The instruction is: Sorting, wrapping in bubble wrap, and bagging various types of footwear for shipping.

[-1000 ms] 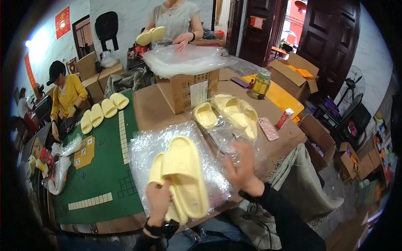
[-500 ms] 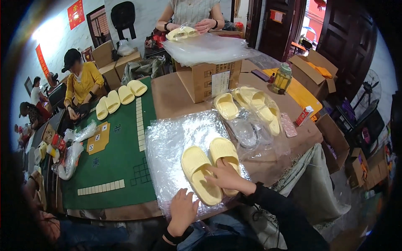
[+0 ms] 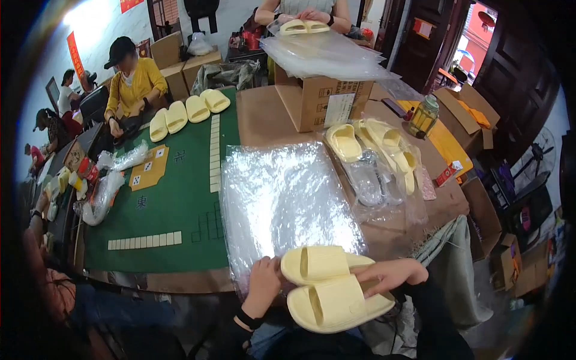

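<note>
Landmark: clear plastic bag stack (image 3: 288,198) spread on tabletop (image 3: 264,117), right in front of the person.
Pair of slippers (image 3: 327,285): pale yellow, stacked sole to sole, at near edge of bag stack, partly off tabletop over the lap. Long axis runs left-right; toe ends point left, heels right.
L hand (image 3: 264,285): at toe end of the pair, fingers wrapped on the edge, grip clenched on the slippers.
R hand (image 3: 390,276): at heel end, fingers laid over upper slipper's heel, grip holding the pair from that side.
Key relation: pair spans between both hands, bag stack lies just beyond it, away from body. L hand nearer to bag stack's near edge; R hand sits off its right corner.
Beyond bag stack: cardboard box (image 3: 324,99), more bags on top.
Right of bag stack: bagged slippers (image 3: 375,150), several pairs.
Left of bag stack: green mat (image 3: 174,192) w/ tile rows.
</note>
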`<state>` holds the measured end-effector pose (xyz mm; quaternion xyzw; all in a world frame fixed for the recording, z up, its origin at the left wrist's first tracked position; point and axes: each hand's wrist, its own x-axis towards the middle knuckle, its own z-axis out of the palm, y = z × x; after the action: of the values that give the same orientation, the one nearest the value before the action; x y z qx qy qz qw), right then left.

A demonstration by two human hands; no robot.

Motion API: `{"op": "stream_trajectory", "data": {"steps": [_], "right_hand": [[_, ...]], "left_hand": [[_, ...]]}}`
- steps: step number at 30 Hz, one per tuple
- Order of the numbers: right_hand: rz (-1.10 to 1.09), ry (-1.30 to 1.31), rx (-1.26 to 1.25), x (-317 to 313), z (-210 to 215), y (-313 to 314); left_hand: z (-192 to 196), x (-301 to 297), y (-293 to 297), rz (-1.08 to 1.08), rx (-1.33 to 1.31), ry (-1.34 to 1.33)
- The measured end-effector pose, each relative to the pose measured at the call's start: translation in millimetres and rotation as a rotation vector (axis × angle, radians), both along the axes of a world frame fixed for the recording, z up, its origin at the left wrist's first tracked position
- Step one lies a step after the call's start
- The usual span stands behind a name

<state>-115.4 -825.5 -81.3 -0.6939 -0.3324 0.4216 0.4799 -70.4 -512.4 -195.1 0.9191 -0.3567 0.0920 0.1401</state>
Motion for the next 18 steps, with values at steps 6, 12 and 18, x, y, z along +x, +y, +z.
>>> {"op": "stream_trajectory", "data": {"steps": [6,12,18], "right_hand": [[0.132,0.114,0.015,-22,2,4],[0.025,-0.072,0.066,-22,4,17],[-0.154,-0.272,-0.122,-27,-8,18]], "left_hand": [[14,19,-4,0.023,-0.157,-0.077],[31,17,-9,0.159,-0.234,-0.009],[32,14,-15,0.23,-0.24,0.042]]}}
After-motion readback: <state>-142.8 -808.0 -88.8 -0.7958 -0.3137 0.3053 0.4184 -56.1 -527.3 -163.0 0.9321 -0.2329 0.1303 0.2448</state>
